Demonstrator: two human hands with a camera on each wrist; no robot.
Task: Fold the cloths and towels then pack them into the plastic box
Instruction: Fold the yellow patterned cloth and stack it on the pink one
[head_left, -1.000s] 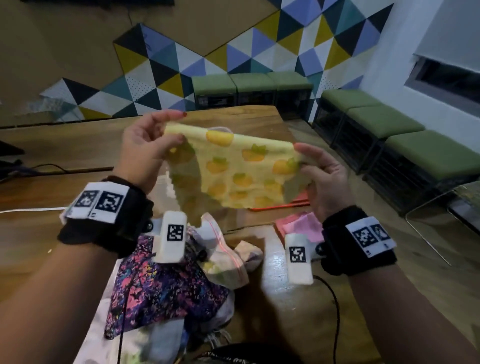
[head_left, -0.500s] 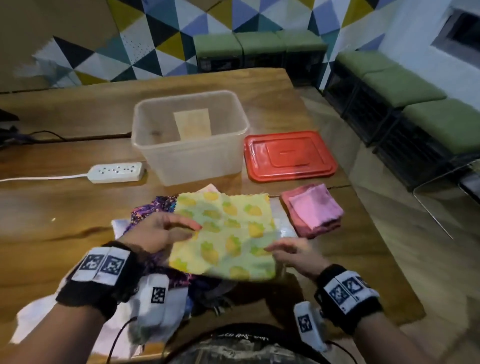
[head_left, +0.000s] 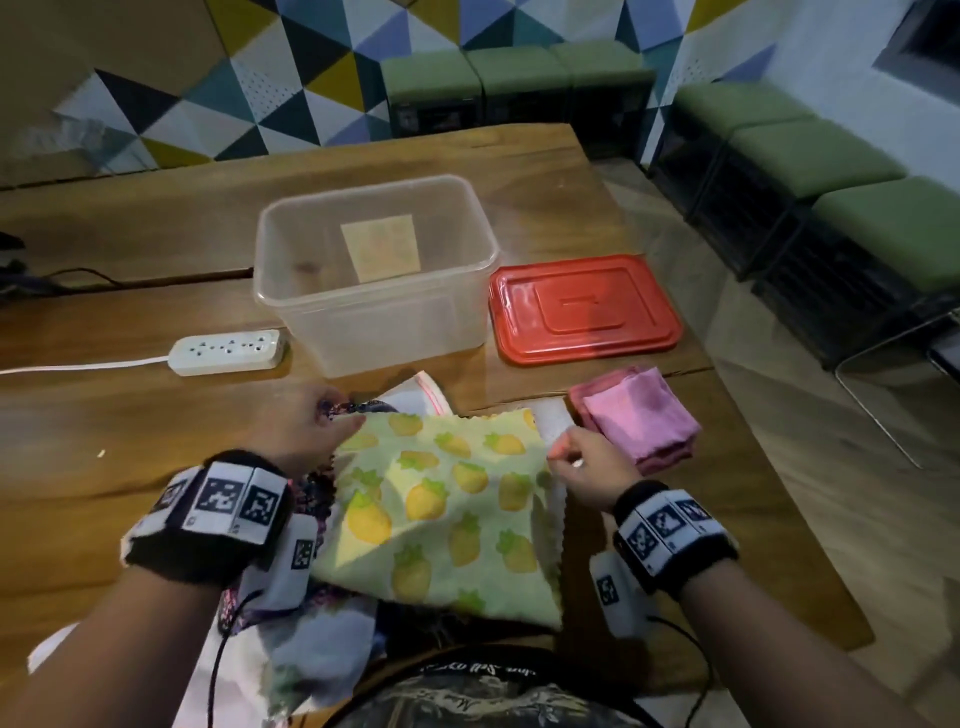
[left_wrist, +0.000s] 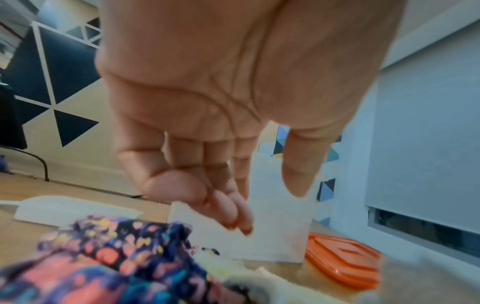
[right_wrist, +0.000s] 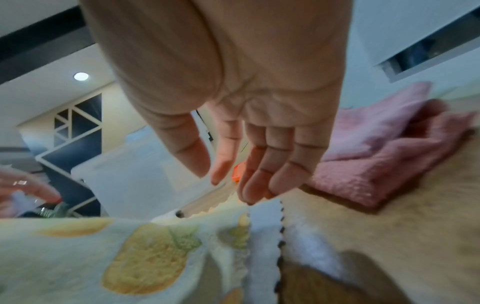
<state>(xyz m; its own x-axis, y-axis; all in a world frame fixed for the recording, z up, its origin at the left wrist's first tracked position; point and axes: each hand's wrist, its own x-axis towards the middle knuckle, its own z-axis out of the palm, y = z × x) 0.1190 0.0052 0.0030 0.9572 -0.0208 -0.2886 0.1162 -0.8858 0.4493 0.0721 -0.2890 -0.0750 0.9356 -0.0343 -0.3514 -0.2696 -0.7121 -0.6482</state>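
Note:
A yellow cloth with a pineapple print (head_left: 447, 514) lies spread flat over the cloth pile at the near table edge. My left hand (head_left: 332, 423) hovers at its far left corner, above a dark floral cloth (left_wrist: 116, 246), fingers straight and holding nothing. My right hand (head_left: 563, 452) is at the cloth's far right edge (right_wrist: 145, 257), fingers relaxed and apart, gripping nothing. The clear plastic box (head_left: 483, 260) stands open behind the cloth with only a paper label showing inside. Folded pink towels (head_left: 639, 415) lie to the right.
A red lid (head_left: 582, 306) lies flat to the right of the box. A white power strip (head_left: 228, 351) with its cord sits left of the box. More crumpled cloths (head_left: 311, 654) lie under the pineapple cloth. Green stools (head_left: 800, 150) line the wall on the right.
The pineapple cloth, held up in the air by both hands a second ago, now lies flat on the pile. Both hands have let go and slid to its far corners.

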